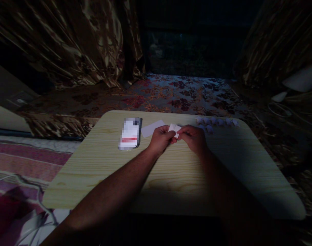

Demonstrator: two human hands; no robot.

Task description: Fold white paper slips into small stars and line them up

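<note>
A small folded piece of white paper (173, 127) is pinched between my two hands above the far half of the table. My left hand (161, 138) grips its left side, thumb on top. On the right side, the fingers of my right hand (194, 136) close on its edge. A flat pale strip of paper (152, 128) lies on the table just beyond my left hand. Past my right hand, several small folded paper pieces (213, 121) sit in rows near the far right edge.
A phone (131, 133), its screen lit and blurred out, lies left of the paper strip. The wooden table (107, 171) has rounded corners. Beyond it are a patterned cloth ledge (171, 92) and curtains (102, 41). A white lamp (303, 79) stands at right; a cable (39, 194) runs at lower left.
</note>
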